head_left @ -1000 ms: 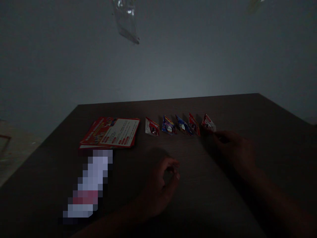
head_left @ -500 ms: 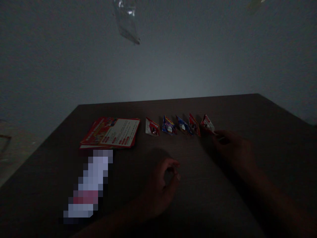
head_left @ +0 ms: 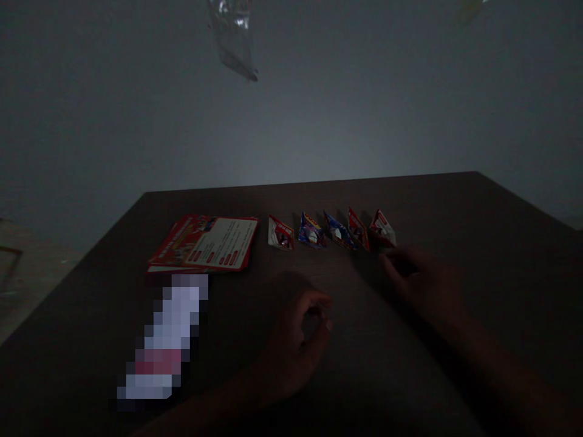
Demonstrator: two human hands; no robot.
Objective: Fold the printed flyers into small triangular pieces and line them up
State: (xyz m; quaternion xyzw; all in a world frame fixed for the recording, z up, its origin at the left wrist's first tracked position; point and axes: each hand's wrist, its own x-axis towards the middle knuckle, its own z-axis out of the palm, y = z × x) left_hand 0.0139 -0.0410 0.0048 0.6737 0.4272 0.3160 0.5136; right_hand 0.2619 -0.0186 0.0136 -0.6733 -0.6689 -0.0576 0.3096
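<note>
Several small folded-paper pieces stand in a row across the dark table. From left to right they are a red-and-white one (head_left: 281, 233), a blue-and-purple one (head_left: 312, 232), a blue one (head_left: 339, 232), a red one (head_left: 358, 229) and another red-and-white one (head_left: 382, 229). Just in front of the rightmost piece is my right hand (head_left: 426, 282), thumb and forefinger slightly apart with nothing visible between them. My left hand (head_left: 298, 346) rests curled on the table in front of the row, with a gap between thumb and fingertips, holding nothing.
A stack of red-and-white printed sheets (head_left: 204, 243) lies left of the row. Nearer me is a pixelated pale oblong item (head_left: 166, 337). Behind the wooden table (head_left: 319, 194) rises a plain wall, where a clear plastic bag (head_left: 234, 42) hangs.
My right hand has drawn back slightly toward me and left from the rightmost folded piece, letting it go. The left hand has stayed in place.
</note>
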